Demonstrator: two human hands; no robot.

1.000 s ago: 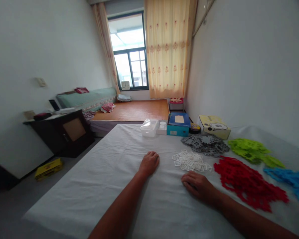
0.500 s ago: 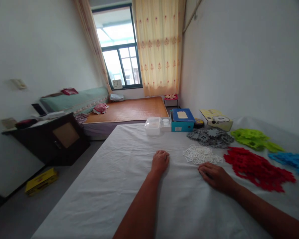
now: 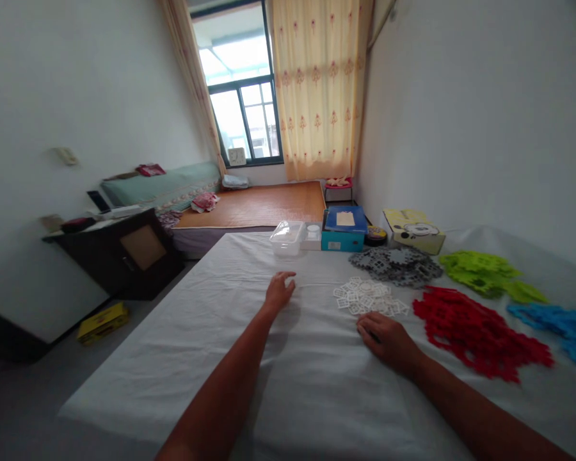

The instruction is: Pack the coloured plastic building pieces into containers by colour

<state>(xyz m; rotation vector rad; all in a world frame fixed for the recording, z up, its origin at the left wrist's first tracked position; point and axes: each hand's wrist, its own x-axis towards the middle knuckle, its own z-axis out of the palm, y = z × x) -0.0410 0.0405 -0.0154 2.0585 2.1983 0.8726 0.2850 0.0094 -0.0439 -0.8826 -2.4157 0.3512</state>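
My left hand [image 3: 281,290] is held over the white cloth, its fingers partly stretched out and apart, with nothing in it. Beyond it stands a clear plastic container [image 3: 287,238]. My right hand [image 3: 383,338] rests on the cloth, fingers loosely curled together; nothing shows in its grasp. Just past its fingertips lies a loose pile of small white lattice pieces [image 3: 365,294]. To the right of that hand is a heap of red interlocking pieces [image 3: 477,330]. Farther back are grey gear-shaped pieces [image 3: 396,266].
Green pieces [image 3: 480,272] and blue pieces [image 3: 557,326] lie at the right. Along the table's back edge stand a blue box [image 3: 343,237], a round black tin [image 3: 376,235] and a yellow carton [image 3: 413,232]. A bed [image 3: 269,205] and a dark cabinet [image 3: 134,256] are beyond the white-covered table [image 3: 173,346].
My left hand has moved forward and left, and its fingers have opened from a curl. The right hand stays beside the white pieces. The whole view has shifted slightly.
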